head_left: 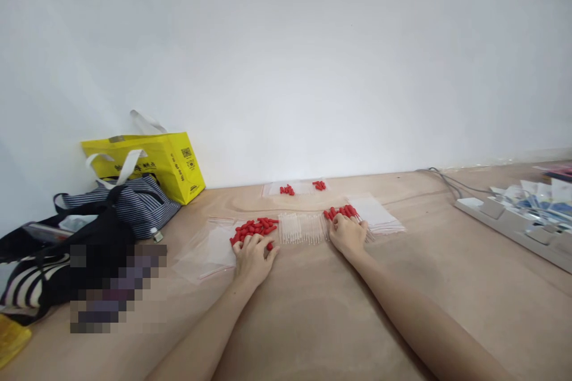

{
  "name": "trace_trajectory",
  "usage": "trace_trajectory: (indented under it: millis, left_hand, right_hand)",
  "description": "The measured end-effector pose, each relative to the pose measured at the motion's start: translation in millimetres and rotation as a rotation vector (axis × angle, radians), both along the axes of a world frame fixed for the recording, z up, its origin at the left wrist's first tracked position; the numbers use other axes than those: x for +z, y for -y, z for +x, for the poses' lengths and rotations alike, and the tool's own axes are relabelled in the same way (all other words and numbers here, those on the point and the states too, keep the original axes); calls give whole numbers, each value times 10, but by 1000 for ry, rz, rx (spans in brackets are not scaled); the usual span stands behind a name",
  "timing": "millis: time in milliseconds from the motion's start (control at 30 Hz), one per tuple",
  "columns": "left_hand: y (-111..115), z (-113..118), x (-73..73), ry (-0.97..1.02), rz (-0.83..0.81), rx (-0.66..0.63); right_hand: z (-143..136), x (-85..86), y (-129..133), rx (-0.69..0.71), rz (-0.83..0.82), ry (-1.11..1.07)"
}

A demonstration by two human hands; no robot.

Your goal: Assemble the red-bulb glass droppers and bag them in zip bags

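My left hand [254, 257] is at the near edge of a pile of small red bulb-shaped caps [252, 227]. Its fingers are bent, and one red cap [269, 246] shows between the thumb and index finger. The pile partly covers clear plastic bags [203, 256]. To its right lies a row of thin clear sticks [299, 228], side by side. My right hand [347, 233] is at the right end of that row, its curled fingers against several red caps [340, 212]. Whatever its fingertips hold is hidden. Thin sticks poke out beside its wrist.
Farther back, two small groups of red pieces [287, 190] rest on a clear bag. More flat bags [375, 214] lie right of my right hand. A yellow bag [185, 172], striped bag [147, 205] and black bag [98, 238] stand left. A power strip [513, 232] with a cable sits right.
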State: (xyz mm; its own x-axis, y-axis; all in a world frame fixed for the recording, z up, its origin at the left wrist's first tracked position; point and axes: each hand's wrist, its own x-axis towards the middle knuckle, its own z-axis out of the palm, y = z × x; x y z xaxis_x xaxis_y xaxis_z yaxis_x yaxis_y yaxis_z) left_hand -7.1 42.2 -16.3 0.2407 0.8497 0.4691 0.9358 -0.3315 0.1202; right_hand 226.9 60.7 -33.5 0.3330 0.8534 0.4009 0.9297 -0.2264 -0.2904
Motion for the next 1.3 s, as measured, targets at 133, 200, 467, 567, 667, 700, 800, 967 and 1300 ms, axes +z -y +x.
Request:
trace_trajectory:
  millis: [133,200,467,567,667,700,800,967,1300]
  left_hand:
    - [-19,10,4,-21,-2,22]
    - [-26,12,4,-26,7,36]
    - [51,75,-7,34,61,19]
    - [82,116,-52,54,32,-56]
    - [101,150,-78,65,-24,-122]
    - [107,158,-78,71,-32,-132]
    - [124,175,-61,102,-28,-155]
    - [154,182,-39,153,-38,-206]
    - [142,185,-50,252,-198,-271]
  right_hand:
    - [-10,41,15,12,2,13]
    - [-32,64,26,24,0,23]
    - [-130,98,-52,3,-77,26]
    - [-144,97,-102,-7,-95,31]
    - [-161,91,-135,-3,-103,41]
    - [-167,90,-140,-1,-102,45]
    - [-176,98,-125,14,-77,57]
    - [-110,90,85,117,-6,83]
    - [35,-194,550,810,180,-62]
